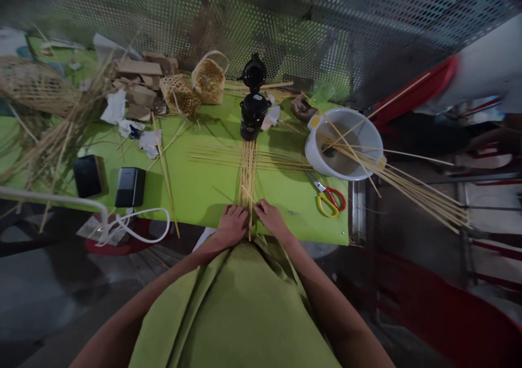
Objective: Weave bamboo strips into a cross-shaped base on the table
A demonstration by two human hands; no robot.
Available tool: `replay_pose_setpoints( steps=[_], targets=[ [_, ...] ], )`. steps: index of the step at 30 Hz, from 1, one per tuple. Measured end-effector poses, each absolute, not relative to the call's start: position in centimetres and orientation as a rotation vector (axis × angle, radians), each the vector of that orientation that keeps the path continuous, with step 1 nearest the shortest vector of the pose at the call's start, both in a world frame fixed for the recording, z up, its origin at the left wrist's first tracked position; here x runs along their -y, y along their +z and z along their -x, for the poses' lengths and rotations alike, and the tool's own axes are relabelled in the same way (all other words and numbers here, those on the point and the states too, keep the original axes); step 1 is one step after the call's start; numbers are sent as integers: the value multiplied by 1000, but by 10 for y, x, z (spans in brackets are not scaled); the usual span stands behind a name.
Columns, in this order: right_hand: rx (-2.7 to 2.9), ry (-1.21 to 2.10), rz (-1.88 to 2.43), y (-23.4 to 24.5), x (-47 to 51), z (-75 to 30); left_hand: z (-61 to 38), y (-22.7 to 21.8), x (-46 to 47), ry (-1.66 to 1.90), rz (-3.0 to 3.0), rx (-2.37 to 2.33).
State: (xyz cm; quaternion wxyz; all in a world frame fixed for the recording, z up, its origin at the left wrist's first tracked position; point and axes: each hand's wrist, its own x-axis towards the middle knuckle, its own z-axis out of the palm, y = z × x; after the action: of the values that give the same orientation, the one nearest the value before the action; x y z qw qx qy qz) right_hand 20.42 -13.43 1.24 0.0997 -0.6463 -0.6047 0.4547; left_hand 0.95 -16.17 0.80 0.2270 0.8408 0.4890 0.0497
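Note:
A bundle of narrow, pale bamboo strips (247, 167) runs lengthwise down the green table toward me, crossed farther up by several sideways strips (281, 162). At the table's front edge, my left hand (234, 224) has its fingers curled against the near part of the bundle, on its left side. My right hand (269, 216) is closed in a pinch on the other side, on a thin strip that slants up to the left over the bundle. A black lidded container (253, 112) stands on the bundle's far end, its top flipped up.
Right of the strips, scissors (328, 198) lie beside a white pot (324, 153) holding water and long strips that jut over the right edge. Small woven baskets (210, 80), crumpled paper and loose fibres fill the back left. A phone (87, 176) and black power bank (130, 187) lie left.

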Motion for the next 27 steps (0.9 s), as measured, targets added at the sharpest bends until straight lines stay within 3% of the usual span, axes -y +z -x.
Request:
replay_pose_setpoints(
  steps=[20, 27],
  targets=[
    [1745, 1086, 1811, 9, 140, -197, -1, 1, 147, 167, -2132, -1358],
    [1631, 1151, 1806, 5, 140, -202, -1, 3, 146, 194, -2100, -1351]
  ],
)
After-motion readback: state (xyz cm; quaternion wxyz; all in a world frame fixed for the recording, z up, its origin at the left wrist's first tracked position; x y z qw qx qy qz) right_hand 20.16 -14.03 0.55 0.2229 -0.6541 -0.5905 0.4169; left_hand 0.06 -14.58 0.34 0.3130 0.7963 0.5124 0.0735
